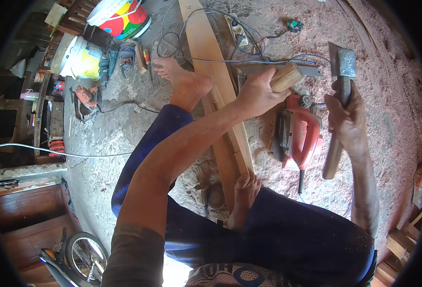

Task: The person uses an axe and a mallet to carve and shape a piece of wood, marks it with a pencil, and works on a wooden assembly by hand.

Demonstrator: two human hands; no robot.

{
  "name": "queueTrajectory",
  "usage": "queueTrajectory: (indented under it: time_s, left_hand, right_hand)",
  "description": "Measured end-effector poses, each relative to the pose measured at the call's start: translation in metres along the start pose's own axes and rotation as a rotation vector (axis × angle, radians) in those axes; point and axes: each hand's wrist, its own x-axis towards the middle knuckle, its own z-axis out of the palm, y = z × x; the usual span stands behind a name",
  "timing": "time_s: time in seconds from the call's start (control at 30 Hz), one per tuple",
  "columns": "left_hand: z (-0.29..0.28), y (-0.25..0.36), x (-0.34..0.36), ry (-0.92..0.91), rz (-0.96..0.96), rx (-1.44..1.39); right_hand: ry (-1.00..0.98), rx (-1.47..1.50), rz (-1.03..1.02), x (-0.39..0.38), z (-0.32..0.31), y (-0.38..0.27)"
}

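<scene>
My left hand [258, 95] is closed round a short, thick, rounded piece of pale wood [287, 77], raised above the plank; whether it is a tool handle I cannot tell. Behind it runs a flat grey metal blade [311, 71], partly hidden by the hand. At the right, my right hand [348, 115] grips a hatchet [333, 155] by its wooden handle, with the metal head [347, 63] upward. Below my left hand, a long wooden plank [206, 45] stretches between my bare feet, one foot [244, 191] against its near end.
A red power planer [304, 134] lies between the plank and my right arm. Cables and a white power strip [238, 32] are at the far side. Paint buckets [120, 19], several power tools [85, 98] and a motorbike wheel [86, 253] are at the left.
</scene>
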Motion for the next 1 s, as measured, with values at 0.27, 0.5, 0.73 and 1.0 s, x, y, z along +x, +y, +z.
queueTrajectory:
  time_s: [0.27,0.5,0.73,1.0]
  left_hand:
    - [0.012,-0.004,0.01,-0.057,-0.017,0.081]
    - [0.015,0.005,0.002,-0.147,-0.073,0.037]
    - [0.0,0.018,0.004,-0.02,-0.106,-0.097]
    - [0.001,0.028,-0.005,-0.03,-0.107,-0.058]
  right_hand:
    - [-0.134,-0.06,0.12,-0.008,0.005,0.001]
    - [-0.039,0.156,0.181,-0.022,0.008,0.011]
    - [-0.069,0.205,0.2,-0.029,0.005,0.017]
    - [-0.061,0.228,0.208,-0.035,0.009,0.022]
